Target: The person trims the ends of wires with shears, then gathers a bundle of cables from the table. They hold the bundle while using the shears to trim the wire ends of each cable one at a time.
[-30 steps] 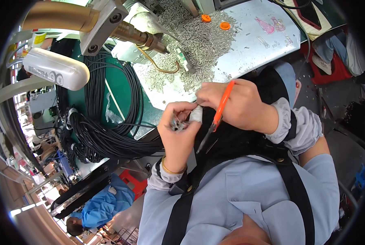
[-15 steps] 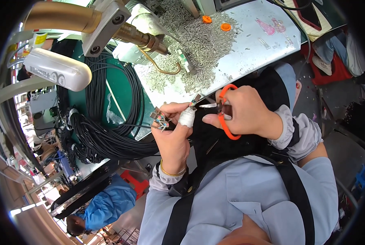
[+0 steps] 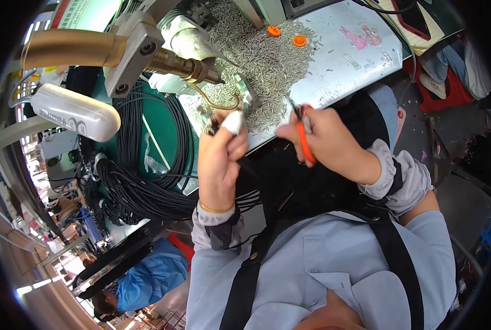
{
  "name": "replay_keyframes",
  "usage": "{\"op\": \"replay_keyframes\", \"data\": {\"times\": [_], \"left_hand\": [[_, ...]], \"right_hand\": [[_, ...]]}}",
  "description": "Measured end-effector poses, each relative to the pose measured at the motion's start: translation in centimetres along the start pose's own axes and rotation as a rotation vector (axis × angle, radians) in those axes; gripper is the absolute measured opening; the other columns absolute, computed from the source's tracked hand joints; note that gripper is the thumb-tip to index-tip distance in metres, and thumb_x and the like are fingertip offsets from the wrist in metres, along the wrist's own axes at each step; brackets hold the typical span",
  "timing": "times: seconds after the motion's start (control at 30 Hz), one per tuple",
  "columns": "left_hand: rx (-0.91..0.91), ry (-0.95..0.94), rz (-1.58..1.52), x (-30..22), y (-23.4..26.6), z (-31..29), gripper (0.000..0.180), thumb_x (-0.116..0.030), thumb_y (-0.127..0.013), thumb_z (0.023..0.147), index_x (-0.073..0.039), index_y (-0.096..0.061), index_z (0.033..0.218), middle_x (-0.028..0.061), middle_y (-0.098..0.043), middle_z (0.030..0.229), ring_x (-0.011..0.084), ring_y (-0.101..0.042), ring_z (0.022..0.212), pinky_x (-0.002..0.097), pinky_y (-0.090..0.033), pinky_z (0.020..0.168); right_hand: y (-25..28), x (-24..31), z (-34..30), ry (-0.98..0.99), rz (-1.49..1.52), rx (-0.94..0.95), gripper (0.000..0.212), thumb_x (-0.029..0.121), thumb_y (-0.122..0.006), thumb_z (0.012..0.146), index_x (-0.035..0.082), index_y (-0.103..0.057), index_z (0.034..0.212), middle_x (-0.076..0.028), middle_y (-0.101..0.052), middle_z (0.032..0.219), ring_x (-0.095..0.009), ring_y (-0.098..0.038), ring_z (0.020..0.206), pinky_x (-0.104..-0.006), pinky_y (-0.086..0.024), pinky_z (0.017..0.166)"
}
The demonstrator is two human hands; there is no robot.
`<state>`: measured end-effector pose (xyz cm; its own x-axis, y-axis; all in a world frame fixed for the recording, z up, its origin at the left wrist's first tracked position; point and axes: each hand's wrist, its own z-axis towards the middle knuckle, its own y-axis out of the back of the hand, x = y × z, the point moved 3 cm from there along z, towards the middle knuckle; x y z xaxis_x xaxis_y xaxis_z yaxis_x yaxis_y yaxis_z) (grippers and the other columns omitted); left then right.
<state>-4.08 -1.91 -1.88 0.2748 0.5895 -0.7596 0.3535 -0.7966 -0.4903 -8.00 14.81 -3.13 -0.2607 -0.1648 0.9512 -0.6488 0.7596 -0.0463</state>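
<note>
My left hand (image 3: 218,165), a white wrap (image 3: 234,122) on its thumb, is closed around cable ends with small metal connectors (image 3: 207,122). Its fingertips are up against the small fixture (image 3: 245,91) below the brass-coloured nozzle (image 3: 215,78), and the fingers partly hide what they pinch. To the right, my right hand (image 3: 333,143) grips orange-handled scissors (image 3: 304,140). Their dark blades point up and left over the near edge of the white work surface (image 3: 333,71), apart from the cable ends.
Grey metal bits (image 3: 278,60) lie heaped around the fixture, with two orange pieces (image 3: 299,40) on them. Coiled black cables (image 3: 141,187) cover the left side. A white cylinder (image 3: 75,113) and a tan hose (image 3: 72,48) overhang the left. A person in blue (image 3: 155,275) is at lower left.
My left hand has moved up and left, carrying the connectors from the table's near edge to the fixture. My right hand with the scissors has risen slightly, and the blades have turned upward.
</note>
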Motion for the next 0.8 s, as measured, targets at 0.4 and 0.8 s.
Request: {"op": "replay_keyframes", "data": {"times": [0.4, 0.8], "left_hand": [[-0.001, 0.062, 0.071, -1.9, 0.6, 3.4, 0.015, -0.007, -0.057, 0.078, 0.001, -0.051, 0.089, -0.0031, -0.038, 0.059, 0.0022, -0.026, 0.041, 0.0161, -0.018, 0.035], [-0.058, -0.054, 0.171, -1.9, 0.7, 2.7, 0.029, -0.016, -0.065, 0.076, 0.003, -0.05, 0.092, 0.0004, -0.046, 0.062, 0.0023, -0.028, 0.041, 0.0167, -0.018, 0.035]], "right_hand": [[0.4, 3.0, 6.6, 0.121, 0.028, -0.102, 0.019, 0.017, -0.054, 0.084, 0.0, -0.048, 0.079, -0.001, -0.046, 0.051, -0.008, -0.044, 0.038, -0.023, -0.035, 0.038], [-0.2, 2.2, 6.8, 0.308, -0.101, -0.164, 0.024, 0.019, -0.056, 0.084, 0.0, -0.045, 0.074, -0.001, -0.045, 0.048, -0.008, -0.044, 0.039, -0.0238, -0.035, 0.037]]}}
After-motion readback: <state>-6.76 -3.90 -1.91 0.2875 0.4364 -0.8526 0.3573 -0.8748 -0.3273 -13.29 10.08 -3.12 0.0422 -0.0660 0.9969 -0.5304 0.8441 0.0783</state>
